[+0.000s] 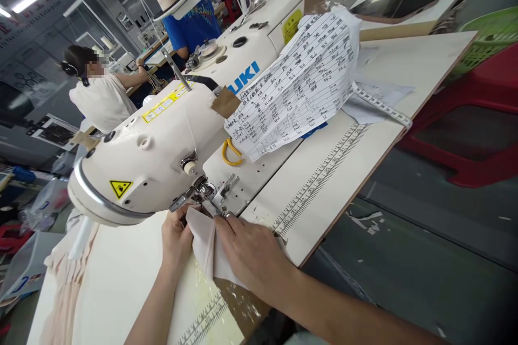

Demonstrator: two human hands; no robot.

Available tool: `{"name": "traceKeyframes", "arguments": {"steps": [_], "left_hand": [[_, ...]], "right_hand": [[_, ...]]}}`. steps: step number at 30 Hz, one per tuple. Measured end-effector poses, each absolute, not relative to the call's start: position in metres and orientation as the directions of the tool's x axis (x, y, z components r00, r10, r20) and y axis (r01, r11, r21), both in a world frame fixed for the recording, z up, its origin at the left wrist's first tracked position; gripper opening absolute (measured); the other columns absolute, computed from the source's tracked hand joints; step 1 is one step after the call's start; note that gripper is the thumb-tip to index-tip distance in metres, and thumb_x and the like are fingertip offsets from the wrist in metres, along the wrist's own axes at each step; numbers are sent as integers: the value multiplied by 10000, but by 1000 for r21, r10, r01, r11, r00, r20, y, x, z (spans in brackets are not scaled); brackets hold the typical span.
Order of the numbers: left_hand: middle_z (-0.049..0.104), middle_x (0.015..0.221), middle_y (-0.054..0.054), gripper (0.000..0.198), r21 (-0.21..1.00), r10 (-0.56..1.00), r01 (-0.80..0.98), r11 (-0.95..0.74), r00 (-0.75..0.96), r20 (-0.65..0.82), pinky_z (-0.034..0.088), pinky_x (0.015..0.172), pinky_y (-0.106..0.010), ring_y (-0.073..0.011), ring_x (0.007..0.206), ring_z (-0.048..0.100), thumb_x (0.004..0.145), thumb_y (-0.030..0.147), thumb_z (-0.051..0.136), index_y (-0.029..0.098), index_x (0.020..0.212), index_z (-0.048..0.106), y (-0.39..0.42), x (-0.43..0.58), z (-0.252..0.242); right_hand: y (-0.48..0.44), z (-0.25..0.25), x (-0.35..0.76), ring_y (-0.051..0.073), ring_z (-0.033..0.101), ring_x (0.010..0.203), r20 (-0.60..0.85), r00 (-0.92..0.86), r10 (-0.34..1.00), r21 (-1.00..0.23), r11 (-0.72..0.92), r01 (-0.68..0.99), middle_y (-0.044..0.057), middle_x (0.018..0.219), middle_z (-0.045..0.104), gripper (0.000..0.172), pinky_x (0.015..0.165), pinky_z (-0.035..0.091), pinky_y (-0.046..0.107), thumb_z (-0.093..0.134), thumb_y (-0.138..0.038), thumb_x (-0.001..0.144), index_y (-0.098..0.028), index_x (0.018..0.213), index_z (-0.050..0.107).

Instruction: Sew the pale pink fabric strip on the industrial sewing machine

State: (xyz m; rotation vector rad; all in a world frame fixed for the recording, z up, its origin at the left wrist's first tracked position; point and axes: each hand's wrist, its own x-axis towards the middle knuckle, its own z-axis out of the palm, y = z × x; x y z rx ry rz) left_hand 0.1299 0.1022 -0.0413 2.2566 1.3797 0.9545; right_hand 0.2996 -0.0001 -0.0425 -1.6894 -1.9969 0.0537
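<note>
A small piece of pale fabric (205, 245) lies folded under the presser foot (204, 199) of a white sewing machine (162, 145). My left hand (176, 237) grips the fabric's left edge just below the foot, fingers curled. My right hand (249, 250) lies over the right part of the fabric, fingers pressed together and fingertips pinching it close to the needle.
A printed paper sheet (299, 81) is taped to the machine arm above yellow scissors (230, 153). The white table (332, 172) carries printed rulers. Pink cloth (67, 275) hangs at its left. Two people sit at other machines behind. A red stool (481, 118) and green basket (489, 38) stand right.
</note>
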Motion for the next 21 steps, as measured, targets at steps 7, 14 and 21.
{"name": "traceKeyframes", "arguments": {"steps": [7,14,21], "left_hand": [[678,904,-29,176,177,572,601,-779,567,592,496,726,-318,-192,843,614,839,111,507,214,914,629,105,126,-41],[596,1062,-89,409,109,505,509,-854,760,409,508,802,-381,-217,958,548,797,-44,391,186,1086,567,96,123,-27],[540,1108,-149,419,53,576,595,-802,746,333,529,830,-447,-275,1012,475,758,-26,408,119,1118,565,75,135,-23]], "right_hand": [[3,-42,295,199,652,694,379,-77,922,-289,197,937,74,869,659,343,557,478,310,524,-76,854,-119,1194,532],[-28,-53,300,191,661,621,443,-14,896,-375,200,905,29,787,670,240,503,442,296,512,-94,866,-158,1095,539],[-86,-58,326,148,650,554,391,-62,918,-525,279,804,-32,703,642,254,467,411,265,341,-61,879,-239,974,497]]}}
